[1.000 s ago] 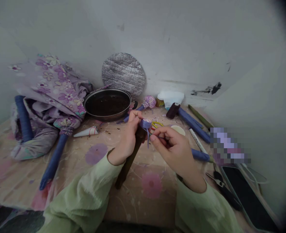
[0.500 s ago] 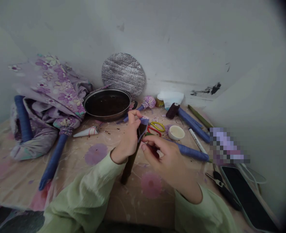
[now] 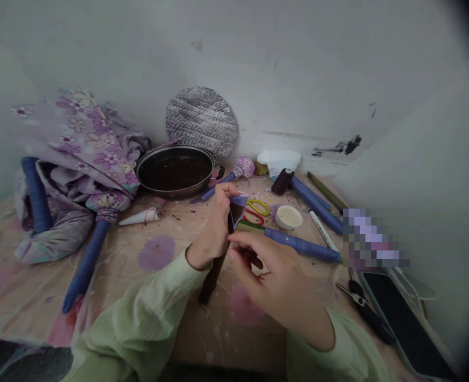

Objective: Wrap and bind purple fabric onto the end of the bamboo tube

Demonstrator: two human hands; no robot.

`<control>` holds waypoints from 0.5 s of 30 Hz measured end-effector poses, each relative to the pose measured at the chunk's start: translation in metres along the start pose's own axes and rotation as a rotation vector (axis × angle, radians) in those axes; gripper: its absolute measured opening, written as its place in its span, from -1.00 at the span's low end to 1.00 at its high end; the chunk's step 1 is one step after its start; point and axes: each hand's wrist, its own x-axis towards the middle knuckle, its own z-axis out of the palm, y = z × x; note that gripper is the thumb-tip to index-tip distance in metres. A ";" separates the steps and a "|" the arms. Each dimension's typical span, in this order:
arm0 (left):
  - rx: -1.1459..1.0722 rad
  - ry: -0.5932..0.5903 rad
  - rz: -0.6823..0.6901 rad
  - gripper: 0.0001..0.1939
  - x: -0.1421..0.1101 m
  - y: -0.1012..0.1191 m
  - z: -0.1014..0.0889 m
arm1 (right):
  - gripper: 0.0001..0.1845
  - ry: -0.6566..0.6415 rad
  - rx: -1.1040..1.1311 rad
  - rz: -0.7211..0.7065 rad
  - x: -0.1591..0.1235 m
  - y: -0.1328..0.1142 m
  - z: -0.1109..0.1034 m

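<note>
Head view: purple fabric [image 3: 237, 204] is folded over the top of a dark rod [image 3: 214, 270], which the left hand [image 3: 213, 228] grips closed around its upper part, the rod tilted with its lower end down toward the surface [image 3: 19, 286]. Right hand [image 3: 276, 284] has just dropped lower and away from the fabric, now curled and closed on something dark, can't tell what, just below and beside the left hand. Green-tipped end of a blue-wrapped stick [image 3: 298, 245] now shows right by the fabric, can't tell if held. Just beyond: scissors with yellow and red handles [image 3: 254, 211], small white-filled cup [image 3: 288, 217], dark thread spool [image 3: 283, 182]. Upper left of the frame, a black pan [image 3: 174, 172] and floral cloth [image 3: 79, 143]; lower right, a phone [image 3: 401, 323].
</note>
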 end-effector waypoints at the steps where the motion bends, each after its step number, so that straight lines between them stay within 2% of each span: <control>1: -0.014 0.010 0.014 -0.73 0.000 0.000 0.001 | -0.86 0.000 0.008 0.002 0.000 -0.001 0.000; 3: -0.061 0.017 0.049 -0.72 -0.001 0.000 0.004 | -0.88 -0.014 0.029 0.003 0.000 -0.002 0.000; 10: -0.192 -0.146 -0.015 -0.69 -0.006 0.002 0.006 | -0.94 -0.039 0.070 -0.005 -0.003 -0.003 0.001; 15: -0.153 -0.091 0.052 -0.72 -0.007 -0.005 0.006 | -0.93 0.022 0.042 0.002 -0.003 -0.005 -0.008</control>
